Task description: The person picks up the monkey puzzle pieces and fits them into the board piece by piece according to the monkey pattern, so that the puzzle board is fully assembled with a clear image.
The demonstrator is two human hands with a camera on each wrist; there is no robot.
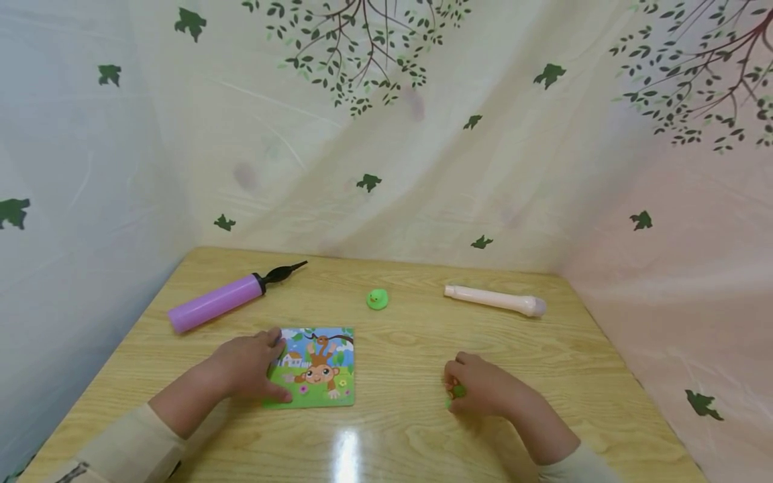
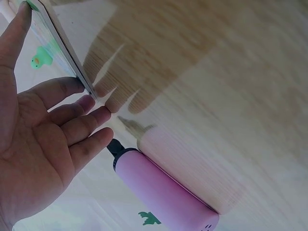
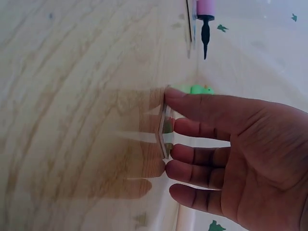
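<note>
A square monkey picture board (image 1: pixel 320 372) lies flat on the table, left of the middle. My left hand (image 1: pixel 247 367) rests at its left side, thumb on the lower part of its face and fingertips at the upper left edge. In the left wrist view the fingers of the left hand (image 2: pixel 48 130) look mostly straight. To the right, my right hand (image 1: pixel 483 388) pinches small, thin puzzle pieces (image 1: pixel 459 390) low over the table. Seen in the right wrist view, the puzzle pieces (image 3: pixel 165 127) meet at an angle between thumb and fingertips, largely edge-on.
A purple balloon pump (image 1: pixel 220 303) with a black nozzle lies at the back left. A small green rubber duck (image 1: pixel 377 299) sits at the back middle. Toward the back right lies a pale pink stick (image 1: pixel 492 298) with a wider end. Leaf-patterned cloth (image 1: pixel 386 215) hangs around the wooden table (image 1: pixel 398 443).
</note>
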